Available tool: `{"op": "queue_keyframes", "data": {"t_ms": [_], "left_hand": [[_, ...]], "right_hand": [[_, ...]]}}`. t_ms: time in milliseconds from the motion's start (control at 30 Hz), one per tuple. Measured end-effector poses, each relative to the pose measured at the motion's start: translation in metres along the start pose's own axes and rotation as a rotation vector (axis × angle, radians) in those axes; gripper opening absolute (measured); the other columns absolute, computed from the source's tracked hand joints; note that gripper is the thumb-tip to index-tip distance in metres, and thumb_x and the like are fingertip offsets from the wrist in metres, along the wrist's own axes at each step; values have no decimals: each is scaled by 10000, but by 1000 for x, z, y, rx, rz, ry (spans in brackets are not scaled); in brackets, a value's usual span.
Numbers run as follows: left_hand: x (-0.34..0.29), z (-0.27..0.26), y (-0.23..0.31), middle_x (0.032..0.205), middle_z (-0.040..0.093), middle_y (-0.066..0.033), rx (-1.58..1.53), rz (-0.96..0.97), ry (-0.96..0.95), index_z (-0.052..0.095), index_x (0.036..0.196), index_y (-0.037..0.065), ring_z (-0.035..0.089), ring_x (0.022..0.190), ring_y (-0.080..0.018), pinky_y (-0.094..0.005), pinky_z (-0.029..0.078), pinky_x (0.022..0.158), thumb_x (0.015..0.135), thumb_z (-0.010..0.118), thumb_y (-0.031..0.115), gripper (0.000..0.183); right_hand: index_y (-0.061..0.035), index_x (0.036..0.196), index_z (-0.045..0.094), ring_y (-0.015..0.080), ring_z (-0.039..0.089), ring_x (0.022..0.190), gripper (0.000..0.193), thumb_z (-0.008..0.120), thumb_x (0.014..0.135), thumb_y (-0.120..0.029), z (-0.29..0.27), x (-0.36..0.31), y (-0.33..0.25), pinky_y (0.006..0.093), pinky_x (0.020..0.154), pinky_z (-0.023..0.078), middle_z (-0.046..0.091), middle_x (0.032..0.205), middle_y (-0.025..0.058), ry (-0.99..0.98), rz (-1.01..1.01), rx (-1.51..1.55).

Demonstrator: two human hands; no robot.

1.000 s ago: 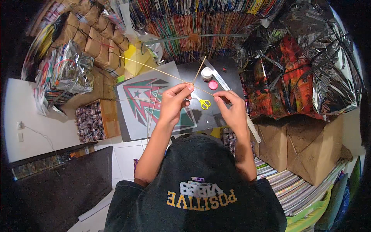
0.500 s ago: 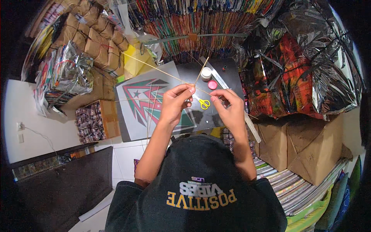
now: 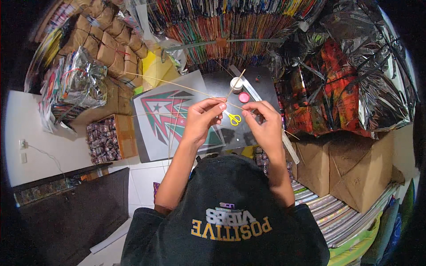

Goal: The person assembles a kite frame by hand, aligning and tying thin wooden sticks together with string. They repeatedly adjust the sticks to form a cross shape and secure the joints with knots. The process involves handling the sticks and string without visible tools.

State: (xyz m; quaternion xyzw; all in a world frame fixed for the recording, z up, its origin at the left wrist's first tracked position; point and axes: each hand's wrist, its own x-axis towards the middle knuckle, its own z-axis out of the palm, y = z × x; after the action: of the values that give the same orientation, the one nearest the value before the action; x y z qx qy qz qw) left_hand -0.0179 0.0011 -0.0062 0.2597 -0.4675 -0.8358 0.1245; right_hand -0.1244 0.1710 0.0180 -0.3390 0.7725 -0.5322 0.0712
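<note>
My left hand (image 3: 204,116) is closed in a pinch where two thin bamboo sticks cross above the dark table (image 3: 266,77). The long stick (image 3: 173,84) slants up to the far left. Its other part runs past my right hand (image 3: 264,124), whose thumb and index finger pinch it. A second stick (image 3: 242,72) points away, passing over a white jar (image 3: 239,87). Beneath my hands lie yellow-handled scissors (image 3: 233,118), and beyond them a round pink lid (image 3: 244,97). A pale sheet (image 3: 146,137) with a red, green and black star design lies left, more thin sticks over it.
A metal ruler (image 3: 290,150) lies along the right side of the table. Stacked bundles (image 3: 213,24) stand behind it. Brown paper parcels (image 3: 111,51) and an open box (image 3: 126,135) of small packets are left; black plastic-wrapped bundles (image 3: 328,84) and brown cartons (image 3: 355,173) right.
The sticks have turned slightly: the long one's far end has swung left and nearer, and the second one's tip has shifted a little right. Both hands stay almost in place.
</note>
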Motion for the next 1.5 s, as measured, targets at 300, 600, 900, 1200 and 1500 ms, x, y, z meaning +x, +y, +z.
{"op": "queue_keyframes", "data": {"t_ms": [300, 600, 900, 1200, 1500], "left_hand": [[-1, 2, -4, 832, 686, -20, 39, -6, -16, 714, 1082, -8, 583, 672, -77, -228, 475, 599, 863, 772, 108, 255], [-2, 0, -5, 832, 691, -2, 42, 14, -45, 736, 1063, 27, 597, 688, -62, -214, 500, 608, 855, 789, 138, 242], [-2, -1, -7, 807, 677, -6, 43, 47, -34, 733, 1035, 22, 593, 672, -62, -216, 493, 599, 857, 787, 145, 223], [1, -7, -6, 798, 660, 3, -17, 74, 67, 732, 985, 32, 574, 661, -52, -217, 472, 585, 885, 749, 136, 145], [8, -45, 19, 866, 649, 40, -195, 179, 250, 703, 1042, 75, 544, 700, -52, -226, 459, 605, 929, 704, 148, 135]], "right_hand": [[-16, 982, 721, 152, 609, 690, 157, 741, 829, -44, 2, 0, -3, 287, 639, 481, 685, 902, 88, 2, -7, 11], [-16, 977, 725, 147, 611, 681, 149, 740, 834, -53, 3, -1, -6, 282, 637, 483, 684, 897, 86, 2, -9, 16], [-22, 982, 732, 153, 622, 686, 147, 734, 839, -56, 2, -2, -8, 286, 647, 493, 689, 911, 91, -25, 12, 23], [-49, 1147, 678, 286, 648, 981, 366, 749, 789, -87, 4, 0, 5, 372, 863, 491, 677, 1060, 137, -15, -91, -63], [-83, 1315, 568, 352, 571, 1180, 537, 703, 795, -72, -27, -4, 36, 421, 1033, 409, 596, 1268, 157, 130, -18, -331]]}}
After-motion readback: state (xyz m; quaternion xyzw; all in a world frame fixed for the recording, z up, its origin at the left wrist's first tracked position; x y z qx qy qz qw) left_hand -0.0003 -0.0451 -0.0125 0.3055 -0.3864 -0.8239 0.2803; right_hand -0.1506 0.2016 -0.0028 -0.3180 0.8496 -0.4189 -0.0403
